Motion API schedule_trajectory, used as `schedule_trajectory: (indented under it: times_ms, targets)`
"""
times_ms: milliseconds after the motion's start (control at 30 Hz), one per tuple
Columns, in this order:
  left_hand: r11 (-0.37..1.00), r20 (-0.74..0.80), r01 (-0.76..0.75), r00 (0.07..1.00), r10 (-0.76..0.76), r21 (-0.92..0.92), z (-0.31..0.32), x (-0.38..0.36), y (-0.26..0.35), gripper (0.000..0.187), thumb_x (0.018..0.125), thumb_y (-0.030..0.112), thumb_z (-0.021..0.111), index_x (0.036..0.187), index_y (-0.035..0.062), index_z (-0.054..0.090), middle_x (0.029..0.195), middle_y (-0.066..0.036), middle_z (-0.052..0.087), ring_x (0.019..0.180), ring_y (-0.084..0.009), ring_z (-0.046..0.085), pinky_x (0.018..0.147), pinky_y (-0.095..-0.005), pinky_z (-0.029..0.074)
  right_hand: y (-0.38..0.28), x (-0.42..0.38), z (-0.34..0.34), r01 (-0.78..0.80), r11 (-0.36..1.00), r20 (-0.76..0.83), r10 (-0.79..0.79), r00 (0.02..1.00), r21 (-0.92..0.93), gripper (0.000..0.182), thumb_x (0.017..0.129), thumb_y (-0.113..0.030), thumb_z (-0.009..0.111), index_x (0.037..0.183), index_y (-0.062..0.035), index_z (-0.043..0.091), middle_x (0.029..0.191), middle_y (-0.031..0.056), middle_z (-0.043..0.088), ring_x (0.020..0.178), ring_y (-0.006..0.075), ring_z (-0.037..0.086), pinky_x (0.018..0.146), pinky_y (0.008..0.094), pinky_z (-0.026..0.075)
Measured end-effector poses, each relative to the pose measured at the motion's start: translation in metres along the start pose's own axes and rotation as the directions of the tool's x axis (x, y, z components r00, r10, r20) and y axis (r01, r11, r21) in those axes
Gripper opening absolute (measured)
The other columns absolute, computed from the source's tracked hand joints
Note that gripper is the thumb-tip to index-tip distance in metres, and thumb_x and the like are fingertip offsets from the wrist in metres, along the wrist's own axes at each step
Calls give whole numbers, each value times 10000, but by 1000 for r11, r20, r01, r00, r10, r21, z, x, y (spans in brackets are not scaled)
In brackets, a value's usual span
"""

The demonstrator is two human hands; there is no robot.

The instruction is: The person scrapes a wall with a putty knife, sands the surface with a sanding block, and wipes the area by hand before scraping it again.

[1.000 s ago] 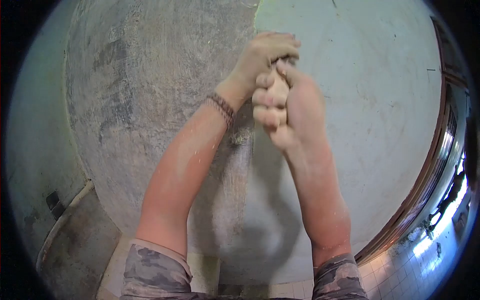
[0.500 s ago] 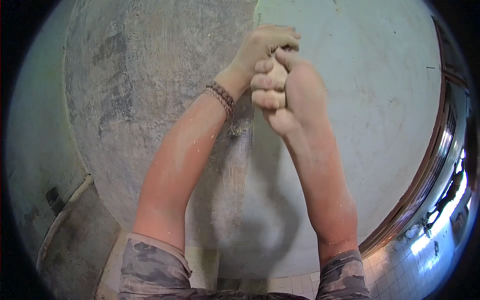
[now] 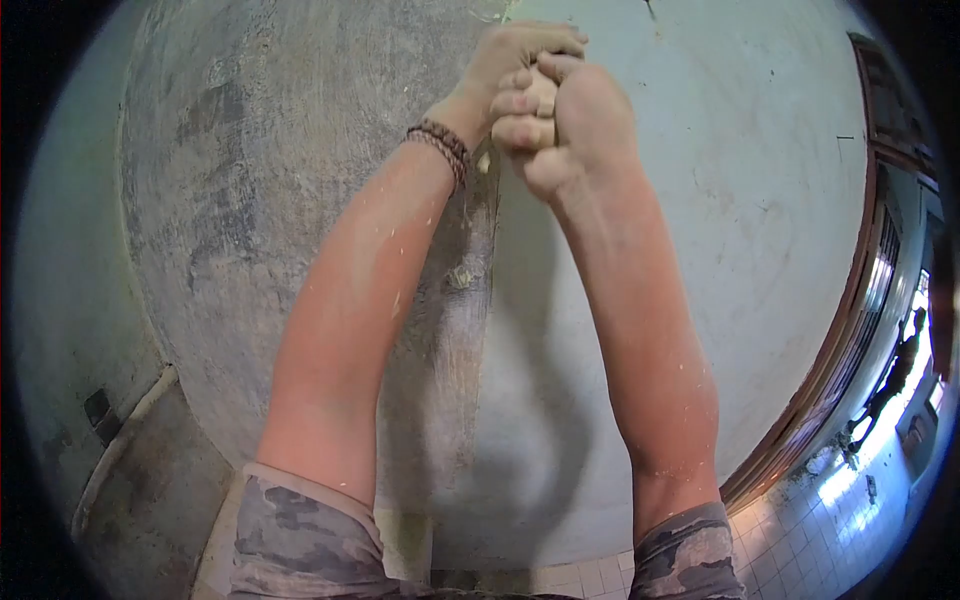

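Both hands are raised together against the wall, at the border between rough grey bare plaster (image 3: pixel 290 190) and pale green paint (image 3: pixel 730 240). My left hand (image 3: pixel 500 65), dusty and with a braided bracelet (image 3: pixel 443 145) at the wrist, is curled closed at the top. Just below and right of it, my right hand (image 3: pixel 590 115) makes a tight fist, its thumb close to the left fingers. Whatever the fingers grip is hidden behind them. A small pale flake (image 3: pixel 484 162) hangs in the air under the hands, and light specks dot both forearms.
A side wall with a dark square patch (image 3: pixel 100 412) and a pale pipe-like ridge (image 3: pixel 130 425) stands at left. To the right is a brown-framed barred opening (image 3: pixel 860 300). White floor tiles (image 3: pixel 770 540) show below, with bright light on them.
Both hands have moved upward and slightly left along the paint border, staying together. A pale flake now shows below them, with small bits near the top of the border.
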State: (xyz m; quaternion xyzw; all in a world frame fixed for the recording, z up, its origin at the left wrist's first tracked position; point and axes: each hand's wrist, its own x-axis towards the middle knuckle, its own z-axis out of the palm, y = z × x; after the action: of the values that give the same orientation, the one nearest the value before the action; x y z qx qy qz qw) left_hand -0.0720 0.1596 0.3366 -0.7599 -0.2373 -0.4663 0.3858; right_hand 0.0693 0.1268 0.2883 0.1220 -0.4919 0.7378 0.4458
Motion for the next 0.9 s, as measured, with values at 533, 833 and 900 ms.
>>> schedule_trajectory:
  times_ms: [533, 833, 900]
  targets:
    - [959, -30, -153, 986, 165, 239, 11, -14, -10, 232, 726, 79, 678, 950, 109, 731, 1140, -60, 709, 1141, -243, 611, 977, -342, 477, 11, -15, -9, -57, 998, -38, 56, 998, -21, 83, 1003, -133, 343, 1005, -71, 399, 760, 37, 487, 516, 71, 422, 357, 187, 285]
    - [972, 69, -154, 987, 144, 177, -1, -10, -13, 271, 823, 30, 615, 1074, 80, 703, 1212, -82, 675, 1210, -205, 575, 1033, -320, 451, 7, -11, 3, 2, 995, -57, -8, 998, -102, 131, 991, -130, 348, 946, -30, 418, 739, 48, 475, 507, 77, 405, 370, 189, 278]
    - [983, 9, -117, 993, 117, 142, 3, -4, -11, 247, 775, 65, 662, 1012, 102, 721, 1194, -57, 687, 1197, -206, 586, 1015, -318, 469, 9, -10, 2, -8, 990, -99, -6, 995, -138, 141, 991, -128, 345, 932, -24, 420, 733, 48, 470, 506, 78, 403, 370, 191, 276]
